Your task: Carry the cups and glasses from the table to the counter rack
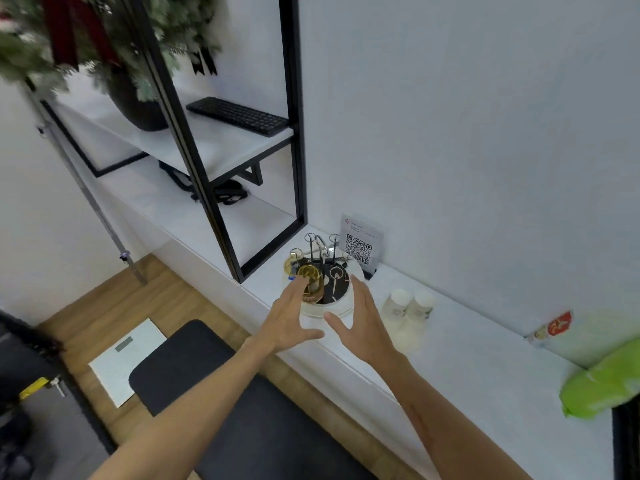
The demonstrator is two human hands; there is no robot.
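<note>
- The left hand [289,318] was spread wide, fingers straight, holding nothing; its fingertips [300,284] lay at the amber glass [310,284] on the rack [325,291], though whether they touched it could not be told.
- The right hand [360,322] was spread wide as well, palm turned toward the left one, gripping nothing, with its fingers beside the rack's right edge.
- The rack sat between the two hands, just beyond the thumbs: a round white base with a dark top and thin metal pegs ending in loops.
- The amber glass stood on the near left peg, and a second amber glass [290,265] sat behind it, at the rack's far left.
- The other pegs carried nothing.
- The rack stood on the white counter [450,344], close to the wall.
- A QR card [360,245] stood upright just behind the rack.
- Two stacks of paper cups [408,313] stood right of the right hand, near the rack but apart from it.
- A green bag [602,386] lay well off at the counter's right end.
- A black-framed shelf [225,143] rose left of the rack, holding a keyboard [239,116] and a dark plant pot [138,105].
- A black stool [221,393] stood under the forearms, with a scale [126,358] on the wooden floor to its left.
</note>
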